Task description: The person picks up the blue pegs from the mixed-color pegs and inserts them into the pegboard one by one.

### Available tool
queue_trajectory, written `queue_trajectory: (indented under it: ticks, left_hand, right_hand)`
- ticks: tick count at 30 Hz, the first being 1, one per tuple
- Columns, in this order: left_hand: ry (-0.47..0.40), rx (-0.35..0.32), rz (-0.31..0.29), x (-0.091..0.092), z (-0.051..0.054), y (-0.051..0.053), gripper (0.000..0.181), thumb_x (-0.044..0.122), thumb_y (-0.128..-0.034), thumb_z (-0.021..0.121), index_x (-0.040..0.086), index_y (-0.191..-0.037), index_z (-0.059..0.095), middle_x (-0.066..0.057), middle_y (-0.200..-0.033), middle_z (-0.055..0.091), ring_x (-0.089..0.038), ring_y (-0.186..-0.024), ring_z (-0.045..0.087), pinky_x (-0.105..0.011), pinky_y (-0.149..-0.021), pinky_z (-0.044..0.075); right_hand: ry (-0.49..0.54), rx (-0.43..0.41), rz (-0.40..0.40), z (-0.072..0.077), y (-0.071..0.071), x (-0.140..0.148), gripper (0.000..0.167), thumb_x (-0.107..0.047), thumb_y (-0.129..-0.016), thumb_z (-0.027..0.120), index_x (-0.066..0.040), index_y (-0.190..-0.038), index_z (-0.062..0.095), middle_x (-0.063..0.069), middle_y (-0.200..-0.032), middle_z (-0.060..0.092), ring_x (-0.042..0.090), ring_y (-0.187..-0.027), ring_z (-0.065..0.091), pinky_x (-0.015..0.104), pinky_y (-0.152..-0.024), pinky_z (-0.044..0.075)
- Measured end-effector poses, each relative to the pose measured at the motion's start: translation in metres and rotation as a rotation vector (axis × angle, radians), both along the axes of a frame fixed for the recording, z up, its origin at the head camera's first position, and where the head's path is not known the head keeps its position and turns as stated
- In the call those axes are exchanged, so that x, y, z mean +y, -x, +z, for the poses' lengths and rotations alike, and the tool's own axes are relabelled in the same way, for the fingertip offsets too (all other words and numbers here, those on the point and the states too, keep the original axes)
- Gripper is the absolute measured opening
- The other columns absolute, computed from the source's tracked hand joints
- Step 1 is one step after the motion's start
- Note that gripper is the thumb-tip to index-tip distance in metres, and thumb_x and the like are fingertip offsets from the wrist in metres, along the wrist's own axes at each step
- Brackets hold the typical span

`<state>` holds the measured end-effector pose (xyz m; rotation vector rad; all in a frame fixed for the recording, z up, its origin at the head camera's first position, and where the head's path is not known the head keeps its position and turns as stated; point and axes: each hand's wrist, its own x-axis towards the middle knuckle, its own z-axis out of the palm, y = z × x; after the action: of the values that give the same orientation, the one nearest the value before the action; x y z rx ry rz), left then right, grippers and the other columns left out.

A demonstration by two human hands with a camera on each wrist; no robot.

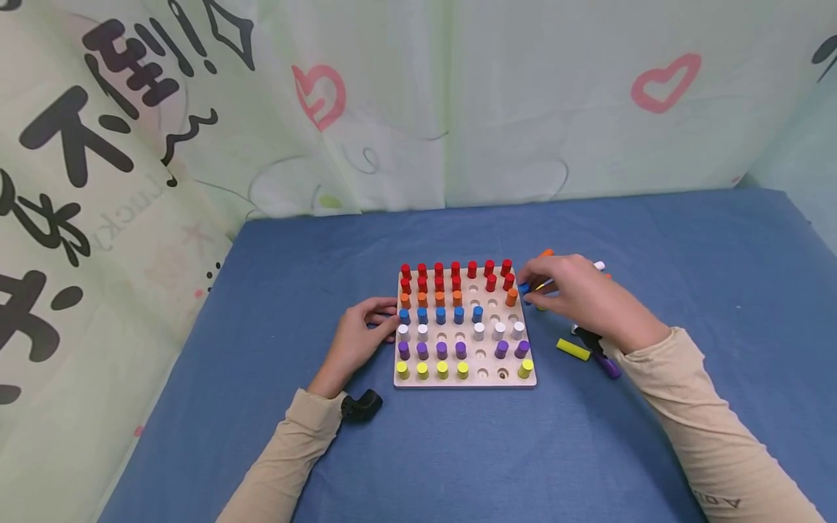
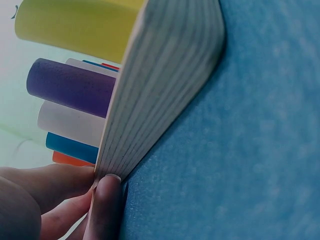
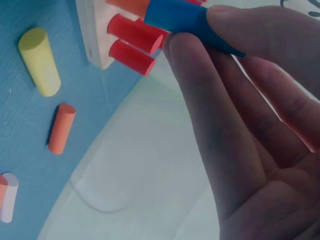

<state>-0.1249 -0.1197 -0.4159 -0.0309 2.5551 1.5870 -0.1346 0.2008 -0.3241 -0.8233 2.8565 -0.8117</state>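
Note:
A square wooden pegboard (image 1: pixel 492 300) carries rows of red, orange, blue, white, purple and yellow pegs, with several holes bare. At its left edge is my left hand (image 1: pixel 356 335), and in the left wrist view its thumb (image 2: pixel 106 207) and fingertips grip the board's rim. Beyond the right edge, my right hand (image 1: pixel 578 294) pinches a blue peg (image 3: pixel 182 22) between thumb and fingers. In the right wrist view the peg is tilted, overlapping an orange peg (image 3: pixel 129 6) on the board; whether they touch, I cannot tell.
Right of the board, a yellow peg (image 1: pixel 572 349) and a purple peg (image 1: pixel 608 365) lie loose on the blue cloth (image 1: pixel 314 269). A white peg (image 1: pixel 599 266) lies beyond my right hand, which partly hides other loose pegs. A printed curtain (image 1: pixel 510 131) hangs behind the table.

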Motion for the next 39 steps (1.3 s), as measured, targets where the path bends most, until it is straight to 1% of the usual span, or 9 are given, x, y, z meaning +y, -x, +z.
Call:
queue_trajectory:
  ticks: [7, 15, 25, 33, 39]
  left_hand:
    - [-0.006, -0.001, 0.0, 0.0, 0.001, 0.0, 0.036, 0.014, -0.0933, 0.07, 0.006, -0.128, 0.064, -0.011, -0.109, 0.067, -0.016, -0.084, 0.066, -0.027, -0.069, 0.061]
    - [0.014, -0.012, 0.006, 0.001, 0.001, -0.001, 0.036, 0.014, -0.0933, 0.07, 0.007, -0.128, 0.064, -0.01, -0.11, 0.067, -0.016, -0.085, 0.066, -0.027, -0.07, 0.061]
    - [0.015, -0.007, 0.01, 0.001, 0.0, -0.001, 0.036, 0.014, -0.0931, 0.07, 0.007, -0.128, 0.064, -0.01, -0.109, 0.067, -0.016, -0.085, 0.066, -0.027, -0.07, 0.061]
    - [0.006, -0.004, 0.017, 0.001, -0.001, -0.001, 0.036, 0.014, -0.0929, 0.07, 0.006, -0.128, 0.064, -0.01, -0.109, 0.067, -0.016, -0.086, 0.066, -0.027, -0.07, 0.061]
    - [0.004, -0.001, 0.013, 0.0, -0.001, -0.001, 0.036, 0.015, -0.0928, 0.071, 0.007, -0.127, 0.065, -0.01, -0.109, 0.067, -0.016, -0.085, 0.066, -0.027, -0.07, 0.061]
  right_hand:
    - [-0.014, 0.018, 0.022, -0.003, -0.001, -0.005, 0.019, 0.003, -0.082, 0.077, -0.002, -0.1, 0.07, 0.007, -0.094, 0.071, 0.021, -0.087, 0.071, 0.04, -0.079, 0.061]
    - [0.024, 0.005, 0.027, -0.006, -0.003, -0.008, 0.02, 0.004, -0.083, 0.075, -0.002, -0.101, 0.071, 0.005, -0.095, 0.072, 0.018, -0.086, 0.071, 0.038, -0.079, 0.06]
    - [0.042, 0.018, 0.023, -0.01, -0.004, -0.011, 0.022, 0.003, -0.083, 0.076, -0.001, -0.103, 0.07, 0.008, -0.097, 0.072, 0.021, -0.087, 0.072, 0.039, -0.08, 0.061]
    - [0.071, 0.004, 0.042, -0.018, -0.004, -0.017, 0.024, 0.003, -0.082, 0.077, -0.001, -0.105, 0.07, 0.008, -0.098, 0.072, 0.022, -0.089, 0.072, 0.04, -0.079, 0.061]
    - [0.059, 0.006, 0.051, -0.023, -0.002, -0.022, 0.026, 0.002, -0.081, 0.078, 0.0, -0.106, 0.07, 0.009, -0.099, 0.071, 0.022, -0.089, 0.072, 0.041, -0.08, 0.061]
